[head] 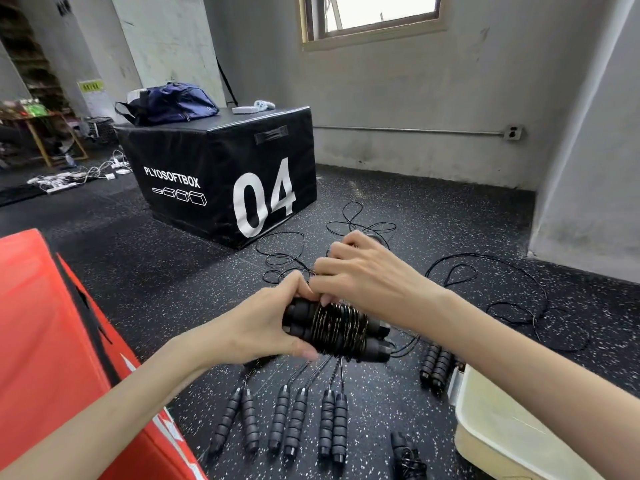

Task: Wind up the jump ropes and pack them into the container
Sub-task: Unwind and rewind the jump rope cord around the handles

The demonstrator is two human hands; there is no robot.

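Note:
My left hand [266,327] grips the left end of a pair of black foam jump rope handles [339,332] held side by side, with thin black cord wound many times around their middle. My right hand [360,271] sits just above the bundle, fingers pinched on the cord at its top. Below on the floor lie three pairs of unwound rope handles [287,420] with cords running up under my hands. Another handle pair [434,367] lies next to the pale container [491,431] at lower right. A wound rope [407,455] lies at the bottom.
Loose black cords [502,306] loop over the speckled rubber floor behind my hands. A black plyo box [221,174] marked 04 stands behind, with a blue bag [169,103] on top. A red padded box [52,341] fills the left. Grey walls close the right side.

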